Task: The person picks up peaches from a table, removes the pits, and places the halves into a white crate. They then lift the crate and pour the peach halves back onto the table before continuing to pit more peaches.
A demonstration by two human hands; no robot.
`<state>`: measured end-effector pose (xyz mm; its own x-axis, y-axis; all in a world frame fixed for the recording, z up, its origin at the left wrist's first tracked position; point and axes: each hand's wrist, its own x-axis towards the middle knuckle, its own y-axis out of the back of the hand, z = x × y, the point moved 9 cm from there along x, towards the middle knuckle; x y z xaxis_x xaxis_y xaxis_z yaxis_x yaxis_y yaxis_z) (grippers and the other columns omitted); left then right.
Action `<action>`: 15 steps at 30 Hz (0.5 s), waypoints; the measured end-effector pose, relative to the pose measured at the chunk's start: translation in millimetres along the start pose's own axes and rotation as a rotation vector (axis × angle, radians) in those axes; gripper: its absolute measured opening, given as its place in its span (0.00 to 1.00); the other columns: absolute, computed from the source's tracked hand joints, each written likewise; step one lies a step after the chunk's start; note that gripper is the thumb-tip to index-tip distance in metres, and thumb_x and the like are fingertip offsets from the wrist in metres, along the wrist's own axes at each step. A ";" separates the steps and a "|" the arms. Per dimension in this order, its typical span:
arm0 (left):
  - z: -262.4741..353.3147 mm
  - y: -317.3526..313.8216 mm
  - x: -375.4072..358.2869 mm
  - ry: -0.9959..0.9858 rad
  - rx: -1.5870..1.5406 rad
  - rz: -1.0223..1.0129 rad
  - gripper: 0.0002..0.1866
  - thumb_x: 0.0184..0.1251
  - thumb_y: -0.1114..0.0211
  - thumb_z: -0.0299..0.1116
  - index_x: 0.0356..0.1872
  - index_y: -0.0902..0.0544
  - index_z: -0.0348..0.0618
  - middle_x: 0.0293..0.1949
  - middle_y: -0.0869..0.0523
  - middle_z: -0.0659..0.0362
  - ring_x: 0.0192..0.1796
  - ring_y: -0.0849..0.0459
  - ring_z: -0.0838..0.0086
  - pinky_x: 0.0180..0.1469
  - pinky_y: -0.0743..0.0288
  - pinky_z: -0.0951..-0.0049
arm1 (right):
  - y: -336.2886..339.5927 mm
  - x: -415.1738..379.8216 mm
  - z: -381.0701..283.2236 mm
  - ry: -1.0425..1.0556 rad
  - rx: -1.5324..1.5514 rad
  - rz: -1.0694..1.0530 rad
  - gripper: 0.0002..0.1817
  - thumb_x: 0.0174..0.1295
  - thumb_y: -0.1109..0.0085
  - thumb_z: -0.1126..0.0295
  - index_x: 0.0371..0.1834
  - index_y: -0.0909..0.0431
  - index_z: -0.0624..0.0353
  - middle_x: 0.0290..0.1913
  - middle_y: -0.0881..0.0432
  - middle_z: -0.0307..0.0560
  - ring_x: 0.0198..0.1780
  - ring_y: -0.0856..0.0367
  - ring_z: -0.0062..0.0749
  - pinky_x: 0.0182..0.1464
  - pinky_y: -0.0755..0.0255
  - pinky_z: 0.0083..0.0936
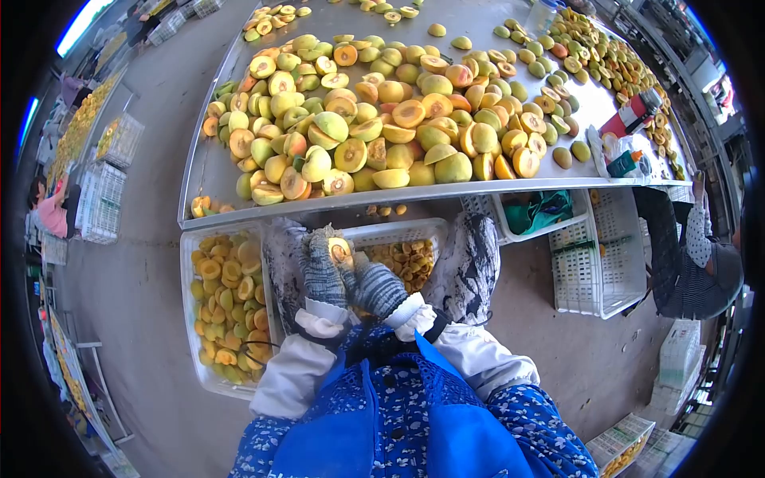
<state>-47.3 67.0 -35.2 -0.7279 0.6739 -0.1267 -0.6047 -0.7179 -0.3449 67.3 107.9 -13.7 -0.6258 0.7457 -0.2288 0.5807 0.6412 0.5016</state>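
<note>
Both my hands wear grey knitted gloves and meet close to my body, below the edge of the metal table (209,171). My left hand (321,269) and my right hand (374,285) together hold a halved fruit (340,250) with its orange cut face up. Whether a tool is in my right hand is hidden. On the table above lies a big heap of halved and whole yellow-green fruit (374,119).
A white crate (227,307) of fruit halves stands under the table at left, a second crate (406,259) behind my hands. Empty white crates (598,267) sit at right. A seated person (693,263) works at right; another person (49,211) far left.
</note>
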 end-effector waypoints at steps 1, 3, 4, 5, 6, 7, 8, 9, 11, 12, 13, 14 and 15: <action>-0.3 5.2 2.9 -0.089 0.176 -0.003 0.12 0.68 0.48 0.36 0.43 0.26 0.38 0.41 0.22 0.56 0.43 0.24 0.72 0.48 0.28 0.75 | -2.6 1.6 1.3 0.013 0.020 -0.004 0.22 0.61 0.56 0.53 0.45 0.30 0.63 0.29 0.23 0.67 0.35 0.23 0.60 0.36 0.30 0.49; 2.5 3.5 3.0 -0.177 0.351 -0.012 0.12 0.68 0.49 0.35 0.43 0.26 0.38 0.42 0.22 0.55 0.43 0.24 0.72 0.48 0.28 0.75 | -7.7 3.2 6.9 0.023 0.040 -0.001 0.22 0.61 0.55 0.54 0.47 0.30 0.63 0.29 0.22 0.67 0.35 0.23 0.60 0.36 0.30 0.49; 3.0 -2.4 0.9 -0.072 0.132 -0.023 0.11 0.68 0.49 0.35 0.43 0.26 0.37 0.42 0.22 0.55 0.43 0.23 0.71 0.48 0.28 0.74 | -9.6 2.4 7.3 0.053 0.097 0.005 0.21 0.61 0.53 0.57 0.48 0.31 0.63 0.30 0.23 0.67 0.36 0.24 0.62 0.35 0.31 0.47; 0.8 -7.9 -2.2 0.033 -0.088 -0.032 0.11 0.68 0.49 0.34 0.43 0.27 0.37 0.42 0.22 0.54 0.43 0.23 0.70 0.48 0.28 0.73 | -10.5 1.1 7.9 0.084 0.153 0.009 0.19 0.61 0.51 0.60 0.48 0.32 0.63 0.31 0.23 0.68 0.37 0.25 0.64 0.35 0.31 0.45; 3.5 -9.4 -4.3 0.036 -0.088 -0.034 0.11 0.68 0.49 0.34 0.43 0.27 0.37 0.42 0.22 0.54 0.43 0.23 0.70 0.48 0.28 0.73 | -7.1 -0.9 6.4 0.081 0.153 0.012 0.19 0.61 0.51 0.60 0.48 0.32 0.63 0.31 0.23 0.68 0.37 0.25 0.64 0.35 0.31 0.45; 1.4 -11.2 -5.7 0.090 -0.130 -0.049 0.11 0.67 0.48 0.34 0.43 0.27 0.37 0.41 0.22 0.54 0.43 0.23 0.70 0.47 0.27 0.72 | -4.4 -3.4 3.0 0.092 0.195 -0.001 0.19 0.63 0.53 0.59 0.49 0.31 0.64 0.30 0.22 0.65 0.35 0.24 0.60 0.35 0.31 0.42; 0.8 -13.7 -7.5 0.145 -0.172 -0.064 0.11 0.67 0.47 0.34 0.42 0.27 0.36 0.40 0.22 0.53 0.44 0.22 0.69 0.47 0.26 0.71 | -1.5 -5.6 -0.8 0.103 0.238 -0.015 0.19 0.65 0.55 0.59 0.49 0.31 0.64 0.30 0.21 0.62 0.34 0.23 0.57 0.35 0.30 0.40; 12.7 -19.1 -9.5 0.146 -0.171 -0.063 0.11 0.67 0.47 0.34 0.42 0.27 0.36 0.40 0.22 0.53 0.44 0.22 0.69 0.47 0.26 0.71 | 1.2 -7.0 -1.5 0.102 0.238 -0.016 0.19 0.65 0.55 0.59 0.49 0.31 0.64 0.30 0.21 0.62 0.34 0.23 0.57 0.35 0.30 0.40; 33.8 -37.8 -16.4 0.186 0.006 -0.164 0.12 0.66 0.45 0.34 0.44 0.27 0.36 0.38 0.20 0.53 0.41 0.21 0.69 0.43 0.24 0.71 | -2.2 -11.3 -2.6 0.077 0.503 -0.138 0.22 0.67 0.59 0.55 0.44 0.26 0.65 0.31 0.21 0.62 0.34 0.22 0.53 0.38 0.30 0.39; 38.7 -24.4 -9.1 -0.198 0.356 -0.147 0.10 0.65 0.44 0.33 0.39 0.24 0.36 0.34 0.18 0.53 0.37 0.20 0.71 0.40 0.24 0.73 | -1.2 -13.3 -2.6 0.020 0.603 -0.213 0.20 0.68 0.57 0.59 0.43 0.25 0.67 0.34 0.19 0.59 0.37 0.22 0.43 0.41 0.31 0.33; 29.3 -16.4 -1.1 -0.200 0.352 -0.128 0.10 0.65 0.44 0.33 0.39 0.24 0.36 0.34 0.18 0.53 0.37 0.20 0.71 0.40 0.24 0.73 | 4.1 -13.2 -1.7 0.023 0.595 -0.230 0.20 0.68 0.57 0.59 0.43 0.25 0.67 0.34 0.19 0.59 0.37 0.22 0.43 0.41 0.31 0.33; 5.9 -25.4 9.0 0.000 0.231 -0.303 0.09 0.64 0.44 0.32 0.36 0.22 0.35 0.32 0.17 0.54 0.35 0.19 0.72 0.39 0.24 0.74 | 6.0 -12.6 -1.8 0.037 0.492 -0.284 0.19 0.68 0.57 0.59 0.44 0.25 0.67 0.34 0.19 0.58 0.38 0.22 0.40 0.42 0.31 0.32; -9.3 -35.5 8.7 0.195 0.106 -0.473 0.08 0.64 0.44 0.30 0.33 0.21 0.35 0.30 0.17 0.54 0.33 0.19 0.72 0.38 0.24 0.75 | 6.2 -13.5 -2.1 0.054 0.389 -0.340 0.19 0.68 0.57 0.60 0.45 0.25 0.67 0.35 0.19 0.57 0.39 0.22 0.37 0.42 0.31 0.31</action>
<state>-29.1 100.0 -32.7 -0.2999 0.9415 -0.1537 -0.8894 -0.3343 -0.3119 78.3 101.4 -5.7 -0.8329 0.4797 -0.2760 0.4842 0.8731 0.0566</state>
